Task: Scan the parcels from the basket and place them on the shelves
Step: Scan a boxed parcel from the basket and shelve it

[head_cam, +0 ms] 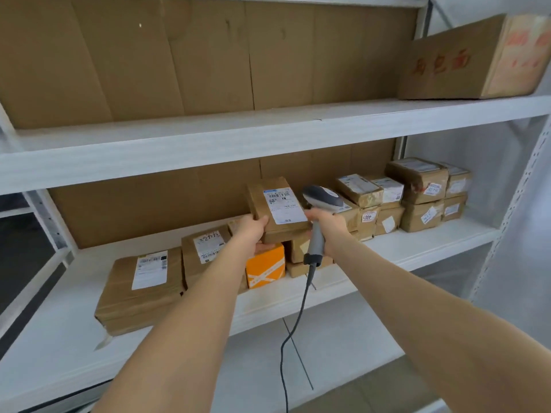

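My left hand point(253, 231) grips the near left corner of a brown parcel point(268, 201) with a white barcode label, holding it above other parcels on the middle shelf point(417, 248). My right hand point(328, 231) is wrapped around the handle of a grey corded barcode scanner point(320, 201), whose head sits just right of the parcel's label. The scanner's cable hangs down in front of the shelf. The basket is out of view.
On the middle shelf lie two flat brown parcels point(143, 287) at the left, an orange box point(265, 268) under the held parcel, and several stacked small parcels point(417, 195) at the right. A large cardboard box point(471, 61) stands on the upper shelf point(208, 138).
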{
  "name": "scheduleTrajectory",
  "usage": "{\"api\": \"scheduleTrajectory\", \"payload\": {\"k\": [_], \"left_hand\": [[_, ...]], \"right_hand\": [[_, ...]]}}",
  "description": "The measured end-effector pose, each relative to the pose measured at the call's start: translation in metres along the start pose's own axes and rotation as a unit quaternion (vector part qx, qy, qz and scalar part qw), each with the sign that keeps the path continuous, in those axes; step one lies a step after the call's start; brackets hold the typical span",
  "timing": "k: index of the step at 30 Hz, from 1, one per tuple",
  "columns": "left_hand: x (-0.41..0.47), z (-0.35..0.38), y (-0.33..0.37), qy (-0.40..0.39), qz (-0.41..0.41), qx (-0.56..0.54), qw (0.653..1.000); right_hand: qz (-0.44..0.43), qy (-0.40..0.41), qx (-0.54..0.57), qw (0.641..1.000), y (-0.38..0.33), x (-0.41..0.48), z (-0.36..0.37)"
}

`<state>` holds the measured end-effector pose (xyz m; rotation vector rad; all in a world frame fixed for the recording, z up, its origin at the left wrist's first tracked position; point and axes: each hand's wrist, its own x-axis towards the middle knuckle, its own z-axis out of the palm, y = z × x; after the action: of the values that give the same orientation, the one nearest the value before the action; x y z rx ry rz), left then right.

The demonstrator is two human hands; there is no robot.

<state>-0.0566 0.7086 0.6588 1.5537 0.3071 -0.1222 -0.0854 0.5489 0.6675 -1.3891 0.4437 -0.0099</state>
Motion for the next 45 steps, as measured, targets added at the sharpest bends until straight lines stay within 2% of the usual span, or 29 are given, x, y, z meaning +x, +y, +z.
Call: {"api": "scheduleTrajectory", "payload": {"k": [8, 16, 24, 29, 38, 45], "left_hand": [[0.049, 0.048, 0.004, 0.025, 0.010, 0.018, 0.999], [0.074, 0.060, -0.009, 0.040, -0.025, 0.024, 0.999], [0.071, 0.066, -0.008, -0.030, -0.085, 0.034, 0.995], [0.079, 0.067, 0.001, -0.005, -0.056, 0.049, 0.997], [0.085, 0.071, 0.001, -0.005, -0.074, 0.142, 0.987], [0.087, 0.068, 0.018, -0.014, -0.008, 0.121, 0.992]], "right_hand": [[-0.005, 0.008, 0.006, 1.000, -0.017, 0.070, -0.014], [0.023, 0.018, 0.010, 1.000, -0.005, 0.102, -0.021], [0.030, 0.050, -0.017, 0.998, -0.010, 0.107, -0.025], [0.013, 0.049, 0.000, 0.999, -0.013, 0.110, -0.027], [0.007, 0.042, 0.018, 0.999, -0.012, 0.114, -0.030], [-0.014, 0.036, 0.055, 0.998, -0.023, 0.117, -0.028]]}}
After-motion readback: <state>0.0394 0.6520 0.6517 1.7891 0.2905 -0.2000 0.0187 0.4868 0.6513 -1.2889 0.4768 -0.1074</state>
